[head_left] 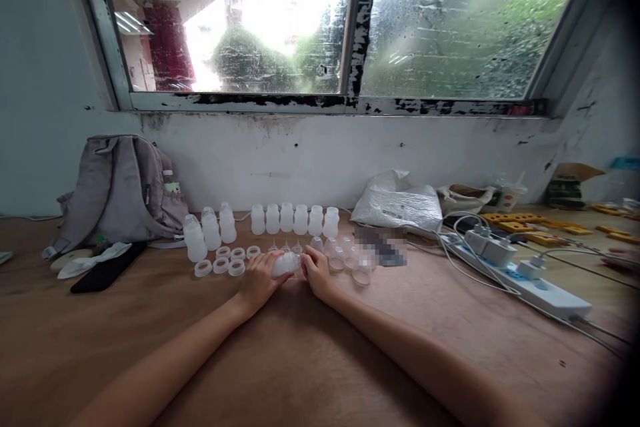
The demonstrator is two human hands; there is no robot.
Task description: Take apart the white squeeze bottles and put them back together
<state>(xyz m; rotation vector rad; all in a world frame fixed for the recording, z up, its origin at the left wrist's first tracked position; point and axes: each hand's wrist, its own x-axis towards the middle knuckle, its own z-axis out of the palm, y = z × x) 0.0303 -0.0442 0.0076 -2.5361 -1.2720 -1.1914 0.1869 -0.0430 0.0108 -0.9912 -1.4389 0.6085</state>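
Note:
A frosted baby bottle (284, 266) lies on its side in my left hand (261, 275), its top end pointing right. My right hand (316, 271) is closed at that end, fingers curled against the bottle's top; whatever is between them is hidden. Just behind my hands stand several clear teats (298, 245). To the left lie several white collar rings (221, 266), beside finished-looking bottles with tops (211, 229). A row of topless bottles (287, 218) stands farther back. Clear domed caps (337, 260) are spread to the right of my right hand.
A grey backpack (123, 187), a black phone-like slab (109, 268) and a tissue (95, 260) are at left. A silver bag (397, 203) sits at the back right. A power strip (530, 283) with plugs and cables runs along the right; another person's hand (623, 259) shows at the edge.

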